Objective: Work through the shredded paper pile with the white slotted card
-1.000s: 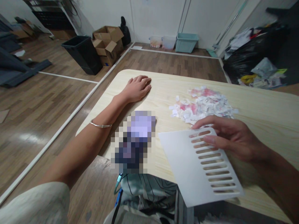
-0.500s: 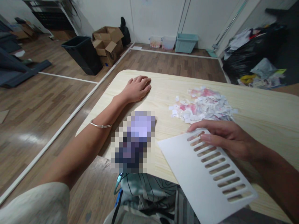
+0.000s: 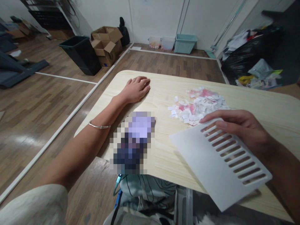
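Note:
My right hand (image 3: 246,131) grips a flat white plastic panel (image 3: 206,165) by its far edge, the thumb lying over a row of long slots. The panel is tilted above the near right part of the table (image 3: 161,93). Just beyond it lies a heap of small paper scraps (image 3: 197,106), white with some pink, partly hidden by my right hand. My left hand (image 3: 137,89) rests palm down on the table at the far left, fingers stretched out, holding nothing. Near my left forearm, a pixelated rectangular object (image 3: 138,131) lies on the table.
Past the table stand a black bin (image 3: 81,56), cardboard boxes (image 3: 107,47) and a teal tub (image 3: 185,43). Black bags (image 3: 246,50) are piled at the far right. A grey drawer-like frame (image 3: 184,203) shows below the table's near edge.
My right hand has moved the white panel to the right and slightly up, away from the near edge. My left hand stays in place on the table.

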`<action>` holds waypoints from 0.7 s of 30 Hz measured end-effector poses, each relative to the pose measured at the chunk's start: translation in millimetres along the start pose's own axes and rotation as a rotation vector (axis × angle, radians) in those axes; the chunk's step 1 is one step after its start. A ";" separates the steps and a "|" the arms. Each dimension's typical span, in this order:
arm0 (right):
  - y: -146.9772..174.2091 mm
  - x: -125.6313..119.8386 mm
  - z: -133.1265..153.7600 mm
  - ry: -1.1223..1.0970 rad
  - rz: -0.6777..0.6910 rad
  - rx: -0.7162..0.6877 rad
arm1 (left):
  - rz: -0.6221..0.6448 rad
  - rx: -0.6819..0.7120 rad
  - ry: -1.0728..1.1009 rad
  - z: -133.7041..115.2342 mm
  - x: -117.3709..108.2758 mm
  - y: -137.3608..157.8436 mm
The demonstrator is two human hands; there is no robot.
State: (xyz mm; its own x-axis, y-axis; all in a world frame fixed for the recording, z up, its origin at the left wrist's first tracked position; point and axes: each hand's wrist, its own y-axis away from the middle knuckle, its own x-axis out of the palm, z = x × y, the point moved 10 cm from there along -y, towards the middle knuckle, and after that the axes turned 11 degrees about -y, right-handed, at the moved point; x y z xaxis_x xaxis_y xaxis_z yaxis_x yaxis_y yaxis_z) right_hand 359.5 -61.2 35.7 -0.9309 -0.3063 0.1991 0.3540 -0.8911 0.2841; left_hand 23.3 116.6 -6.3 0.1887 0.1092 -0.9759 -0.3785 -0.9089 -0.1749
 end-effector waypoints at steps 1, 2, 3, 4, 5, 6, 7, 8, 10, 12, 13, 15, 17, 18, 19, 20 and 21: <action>-0.3 -7.3 2.8 -0.042 -0.031 0.009 | 0.007 -0.006 -0.003 -0.2 0.0 0.1; -0.8 -15.4 5.9 -0.084 -0.069 0.019 | 0.015 -0.013 -0.007 -0.6 -0.1 0.2; -1.6 -20.1 10.8 -0.111 -0.072 0.013 | 0.021 -0.018 -0.010 -1.2 -0.4 0.3; -2.3 -20.7 15.0 -0.124 -0.044 0.016 | 0.026 -0.022 -0.013 -1.8 -0.7 0.5; -2.1 -26.4 21.4 -0.133 -0.074 -0.011 | 0.029 -0.024 -0.013 -2.6 -1.1 0.7; -0.7 -33.5 28.9 -0.152 -0.131 -0.061 | 0.029 -0.025 -0.011 -3.2 -1.5 0.9; 1.5 -37.6 34.0 -0.167 -0.171 -0.095 | 0.027 -0.023 -0.006 -3.7 -1.8 1.2; 4.6 -40.9 39.1 -0.185 -0.213 -0.141 | 0.023 -0.021 0.001 -3.8 -1.9 1.3; 9.1 -40.1 44.7 -0.211 -0.233 -0.203 | 0.011 -0.014 0.012 -3.2 -1.3 1.4; 10.1 -38.1 45.6 -0.209 -0.223 -0.233 | -0.009 -0.012 0.024 -1.1 0.2 1.0; 9.1 -38.1 44.9 -0.200 -0.219 -0.236 | -0.019 -0.012 0.035 0.1 1.2 0.6; 4.8 -40.7 43.5 -0.178 -0.217 -0.240 | -0.040 -0.009 0.053 1.8 2.8 -0.1; -1.4 -41.8 42.7 -0.159 -0.200 -0.238 | -0.048 -0.006 0.060 2.5 4.2 -0.6; -4.7 -41.0 42.2 -0.148 -0.187 -0.234 | -0.046 -0.007 0.057 2.8 4.9 -0.8; -7.7 -39.3 41.5 -0.138 -0.173 -0.226 | -0.042 -0.009 0.050 2.9 5.4 -0.9; -10.2 -37.0 40.4 -0.128 -0.159 -0.216 | -0.037 -0.013 0.041 3.0 5.5 -1.0; -12.2 -34.4 38.8 -0.122 -0.146 -0.205 | -0.033 -0.016 0.029 3.0 5.3 -0.9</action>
State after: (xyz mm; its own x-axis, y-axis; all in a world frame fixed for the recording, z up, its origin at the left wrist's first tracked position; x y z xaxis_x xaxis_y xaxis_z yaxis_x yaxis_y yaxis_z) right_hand 390.7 -26.8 61.9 -0.9485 -0.1377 0.2853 0.1792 -0.9759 0.1249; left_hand 22.0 119.2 -11.7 0.2274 0.1277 -0.9654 -0.3574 -0.9113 -0.2047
